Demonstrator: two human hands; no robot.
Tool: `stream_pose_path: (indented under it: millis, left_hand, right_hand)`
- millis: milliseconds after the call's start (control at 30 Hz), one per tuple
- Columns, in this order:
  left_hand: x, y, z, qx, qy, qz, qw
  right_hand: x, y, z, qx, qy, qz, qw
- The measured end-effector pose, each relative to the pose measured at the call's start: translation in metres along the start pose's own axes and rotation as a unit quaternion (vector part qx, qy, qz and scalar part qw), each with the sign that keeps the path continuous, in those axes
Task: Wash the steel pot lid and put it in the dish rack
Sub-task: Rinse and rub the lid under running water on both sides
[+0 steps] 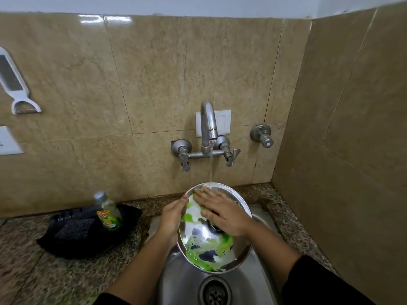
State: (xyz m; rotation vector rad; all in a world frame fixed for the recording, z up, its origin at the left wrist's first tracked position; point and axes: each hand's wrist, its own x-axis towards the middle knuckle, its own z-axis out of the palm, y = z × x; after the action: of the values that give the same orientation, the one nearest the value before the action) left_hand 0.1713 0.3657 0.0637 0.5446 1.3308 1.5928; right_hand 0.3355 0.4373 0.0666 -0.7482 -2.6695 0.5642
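Observation:
The round steel pot lid (209,249) is tilted over the sink, its shiny face streaked with green soap. My left hand (172,213) grips its left rim, thumb on the edge. My right hand (222,213) lies flat on the lid's upper face, fingers spread toward the top rim, where the tap's stream lands. A dark knob shows just under my right palm. The black dish rack (72,230) sits on the counter to the left of the sink.
The wall tap (208,126) runs water onto the lid. Below is the steel sink (185,280) with its drain (214,291). A dish soap bottle (108,212) stands in the rack. A white peeler (15,86) hangs on the left wall. The tiled wall closes the right side.

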Motion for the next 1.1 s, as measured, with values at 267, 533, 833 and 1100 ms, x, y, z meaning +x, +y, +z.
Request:
stream_pose_path:
  millis: [267, 533, 833, 1100]
  left_hand:
    - [-0.001, 0.0, 0.001, 0.006, -0.011, 0.012, 1.0]
    - [-0.01, 0.0, -0.002, -0.042, 0.054, 0.014, 0.998]
    - [-0.009, 0.019, -0.006, 0.132, -0.072, 0.05, 0.987]
    - [-0.004, 0.018, -0.003, 0.106, -0.038, 0.045, 0.993]
  right_hand:
    - [-0.003, -0.006, -0.001, 0.006, 0.043, 0.025, 0.999]
    - [-0.015, 0.027, 0.013, 0.073, 0.288, 0.199, 0.934]
    - [0.026, 0.011, -0.021, 0.053, 0.207, 0.22, 0.952]
    - [0.034, 0.014, -0.019, 0.027, 0.2, 0.29, 0.936]
